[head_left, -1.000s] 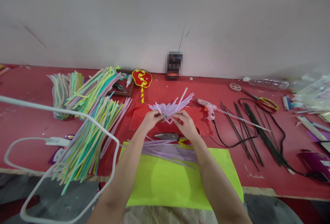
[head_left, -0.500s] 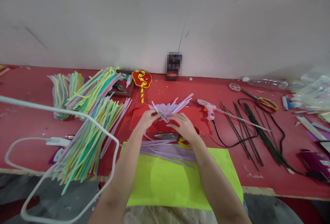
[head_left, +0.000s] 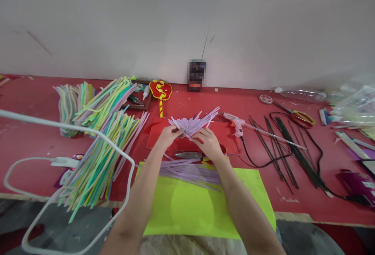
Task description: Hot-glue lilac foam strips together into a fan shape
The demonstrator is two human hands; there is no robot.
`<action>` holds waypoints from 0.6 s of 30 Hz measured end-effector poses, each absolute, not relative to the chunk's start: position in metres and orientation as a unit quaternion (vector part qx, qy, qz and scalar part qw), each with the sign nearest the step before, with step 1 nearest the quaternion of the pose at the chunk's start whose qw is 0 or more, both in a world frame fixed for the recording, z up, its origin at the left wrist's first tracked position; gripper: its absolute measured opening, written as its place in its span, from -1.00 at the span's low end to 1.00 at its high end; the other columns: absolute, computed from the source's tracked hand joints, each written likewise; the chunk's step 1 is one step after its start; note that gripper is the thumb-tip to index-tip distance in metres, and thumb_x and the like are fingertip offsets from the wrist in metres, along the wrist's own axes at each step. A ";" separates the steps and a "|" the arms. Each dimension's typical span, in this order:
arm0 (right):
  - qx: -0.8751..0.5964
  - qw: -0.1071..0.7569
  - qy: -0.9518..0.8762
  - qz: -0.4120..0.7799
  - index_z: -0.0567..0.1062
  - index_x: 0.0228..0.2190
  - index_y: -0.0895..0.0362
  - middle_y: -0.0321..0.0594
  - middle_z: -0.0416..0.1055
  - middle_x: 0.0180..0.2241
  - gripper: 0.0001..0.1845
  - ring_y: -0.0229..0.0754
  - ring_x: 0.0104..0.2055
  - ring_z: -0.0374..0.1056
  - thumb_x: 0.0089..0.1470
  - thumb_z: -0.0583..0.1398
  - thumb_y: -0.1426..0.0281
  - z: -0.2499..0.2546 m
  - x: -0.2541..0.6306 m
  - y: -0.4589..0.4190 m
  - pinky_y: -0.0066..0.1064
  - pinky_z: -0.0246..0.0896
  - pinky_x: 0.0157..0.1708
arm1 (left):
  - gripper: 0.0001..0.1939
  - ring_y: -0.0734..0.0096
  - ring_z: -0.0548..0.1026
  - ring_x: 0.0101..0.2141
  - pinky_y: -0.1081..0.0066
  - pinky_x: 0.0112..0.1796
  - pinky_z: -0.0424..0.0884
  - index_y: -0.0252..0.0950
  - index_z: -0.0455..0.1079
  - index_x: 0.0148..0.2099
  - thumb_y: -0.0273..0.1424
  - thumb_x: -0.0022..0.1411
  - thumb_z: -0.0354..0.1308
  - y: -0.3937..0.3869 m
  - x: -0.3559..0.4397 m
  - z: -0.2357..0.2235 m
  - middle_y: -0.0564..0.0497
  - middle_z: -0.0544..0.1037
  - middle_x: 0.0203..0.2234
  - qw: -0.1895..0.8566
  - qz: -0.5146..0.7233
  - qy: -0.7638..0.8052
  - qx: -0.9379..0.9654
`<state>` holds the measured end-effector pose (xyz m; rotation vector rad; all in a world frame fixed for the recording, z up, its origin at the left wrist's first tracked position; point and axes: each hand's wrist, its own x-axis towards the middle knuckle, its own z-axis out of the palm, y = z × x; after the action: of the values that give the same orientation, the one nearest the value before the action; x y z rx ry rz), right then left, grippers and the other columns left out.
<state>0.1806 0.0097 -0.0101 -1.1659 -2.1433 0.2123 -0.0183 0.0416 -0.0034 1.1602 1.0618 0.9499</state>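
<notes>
Between my two hands is a V-shaped bundle of lilac pipe cleaners [head_left: 191, 125], their tips fanning up and outward over a red board [head_left: 178, 144]. My left hand [head_left: 169, 136] pinches the bundle's lower left side. On its lower right, my right hand [head_left: 206, 140] is closed with thumb and fingers at the stems. Just below the hands lie scissors [head_left: 188, 155] with yellow handles. Loose lilac pipe cleaners [head_left: 190, 172] are spread across the top of a lime-green sheet [head_left: 187, 208] under my forearms.
Colourful pipe cleaners [head_left: 99, 161] pile up on the left, behind a white tubular frame [head_left: 129, 184]. A pink glue gun [head_left: 238, 124] with a black cord lies right, near dark green stems [head_left: 295, 149] and red-yellow scissors [head_left: 303, 119]. A red-yellow fan-shaped ornament [head_left: 161, 90] stands behind.
My right hand has shifted slightly down and right along the lilac bundle, leaving more of its right side showing. My left hand keeps its pinch.
</notes>
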 end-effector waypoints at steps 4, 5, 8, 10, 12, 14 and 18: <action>-0.463 0.334 -0.818 0.075 0.55 -0.38 0.06 -0.21 0.46 -0.35 -0.80 -0.15 -0.26 0.29 0.16 0.14 0.28 -0.013 0.180 0.010 -0.28 0.19 -0.18 | -0.57 0.31 0.54 -0.45 0.21 -0.22 0.48 -0.39 0.44 -0.31 -0.17 -0.16 0.36 0.040 -0.017 -0.004 -0.02 0.57 -0.50 0.599 0.424 0.478 0.482; -0.465 0.331 -0.818 0.069 0.55 -0.37 0.05 -0.20 0.46 -0.35 -0.80 -0.15 -0.25 0.29 0.16 0.14 0.28 -0.013 0.179 0.010 -0.28 0.18 -0.18 | -0.57 0.32 0.54 -0.46 0.21 -0.23 0.48 -0.39 0.43 -0.32 -0.16 -0.16 0.36 0.039 -0.017 -0.004 -0.02 0.57 -0.51 0.596 0.427 0.483 0.478; -0.474 0.326 -0.817 0.038 0.56 -0.36 0.03 -0.20 0.45 -0.34 -0.80 -0.15 -0.27 0.27 0.16 0.14 0.28 -0.009 0.177 0.006 -0.29 0.16 -0.20 | -0.58 0.31 0.54 -0.44 0.22 -0.23 0.48 -0.39 0.44 -0.32 -0.16 -0.14 0.35 0.039 -0.015 0.000 -0.04 0.58 -0.47 0.576 0.443 0.488 0.484; -0.484 0.334 -0.809 0.016 0.56 -0.34 0.03 -0.20 0.44 -0.33 -0.80 -0.15 -0.26 0.26 0.17 0.13 0.28 -0.005 0.176 0.003 -0.29 0.13 -0.21 | -0.61 0.30 0.55 -0.42 0.24 -0.22 0.48 -0.39 0.45 -0.31 -0.18 -0.11 0.33 0.038 -0.014 0.003 -0.05 0.58 -0.44 0.550 0.460 0.488 0.498; -0.492 0.347 -0.799 0.003 0.56 -0.32 0.03 -0.19 0.44 -0.30 -0.79 -0.15 -0.25 0.26 0.17 0.12 0.29 -0.003 0.176 0.001 -0.29 0.12 -0.20 | -0.64 0.31 0.55 -0.41 0.25 -0.22 0.47 -0.38 0.45 -0.30 -0.21 -0.08 0.31 0.038 -0.014 0.006 -0.05 0.58 -0.43 0.534 0.474 0.486 0.504; -0.494 0.352 -0.795 0.004 0.56 -0.31 0.03 -0.19 0.44 -0.28 -0.80 -0.15 -0.24 0.27 0.17 0.13 0.29 -0.004 0.177 0.002 -0.28 0.13 -0.18 | -0.68 0.33 0.55 -0.43 0.28 -0.24 0.48 -0.38 0.44 -0.30 -0.26 -0.07 0.30 0.038 -0.013 0.005 -0.02 0.57 -0.46 0.541 0.477 0.485 0.495; -0.485 0.334 -0.808 0.040 0.56 -0.30 0.03 -0.19 0.44 -0.28 -0.84 -0.14 -0.23 0.28 0.14 0.16 0.32 -0.013 0.179 0.009 -0.28 0.18 -0.17 | -0.77 0.38 0.52 -0.52 0.32 -0.34 0.49 -0.36 0.38 -0.36 -0.39 -0.10 0.31 0.039 -0.014 -0.007 0.06 0.52 -0.56 0.561 0.462 0.519 0.450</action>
<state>0.1785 0.0093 -0.0128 -1.2658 -2.1083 0.1042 -0.0138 0.0393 -0.0075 1.0596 1.2227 1.0878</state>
